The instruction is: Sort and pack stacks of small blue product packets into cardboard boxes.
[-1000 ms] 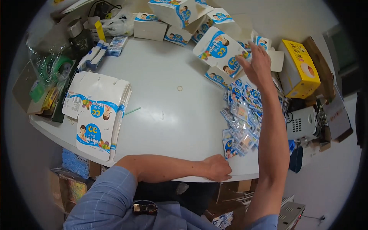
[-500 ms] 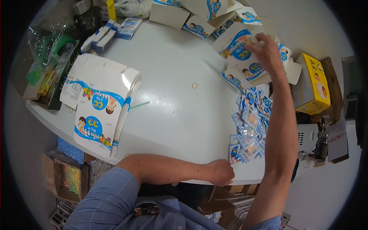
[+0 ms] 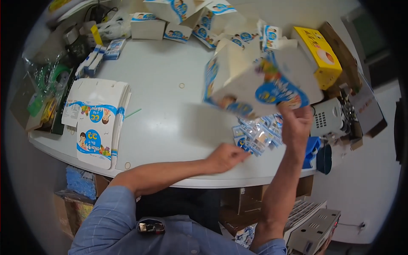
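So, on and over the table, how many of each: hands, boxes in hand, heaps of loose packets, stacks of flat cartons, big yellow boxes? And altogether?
Hands: 2, left hand and right hand
Boxes in hand: 1, white-and-blue box
Heaps of loose packets: 1, packet heap
Stacks of flat cartons: 1, carton stack
Big yellow boxes: 1, yellow box
Total: 6

Your white table (image 3: 163, 68) held flat cartons (image 3: 97, 123) left, green stick (image 3: 133, 113) beside them, small ring (image 3: 182, 85) mid-table, sachets (image 3: 260, 135) piled right.
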Demonstrator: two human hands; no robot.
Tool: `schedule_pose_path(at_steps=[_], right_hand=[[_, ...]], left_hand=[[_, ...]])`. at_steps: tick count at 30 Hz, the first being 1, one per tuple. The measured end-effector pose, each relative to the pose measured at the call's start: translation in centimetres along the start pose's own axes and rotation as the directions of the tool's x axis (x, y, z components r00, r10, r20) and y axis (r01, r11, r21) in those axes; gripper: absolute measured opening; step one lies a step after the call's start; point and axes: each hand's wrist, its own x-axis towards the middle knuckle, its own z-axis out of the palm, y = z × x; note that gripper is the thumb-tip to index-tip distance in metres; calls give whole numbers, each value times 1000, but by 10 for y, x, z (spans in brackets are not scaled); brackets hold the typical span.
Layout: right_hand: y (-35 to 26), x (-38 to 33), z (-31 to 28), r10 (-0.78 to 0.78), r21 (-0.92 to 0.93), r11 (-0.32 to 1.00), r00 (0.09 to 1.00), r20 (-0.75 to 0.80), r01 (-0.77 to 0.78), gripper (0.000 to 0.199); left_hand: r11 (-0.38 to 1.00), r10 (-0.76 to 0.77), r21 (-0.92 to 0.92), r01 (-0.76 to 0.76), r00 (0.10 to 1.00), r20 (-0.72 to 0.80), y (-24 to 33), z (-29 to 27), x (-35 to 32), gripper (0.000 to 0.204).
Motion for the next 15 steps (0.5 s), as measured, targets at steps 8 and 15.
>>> schedule_pose_path(at_steps=[8,15], right_hand=[[9,-79,-35,115,286,946,984,138,-151,16],[12,-79,42,270,133,918,834,482,-374,20]], left_hand=[[868,-290,-486,104,900,-324,79,-127,-82,55],[822,-448,-275,500,864,230,105,-133,-79,81]])
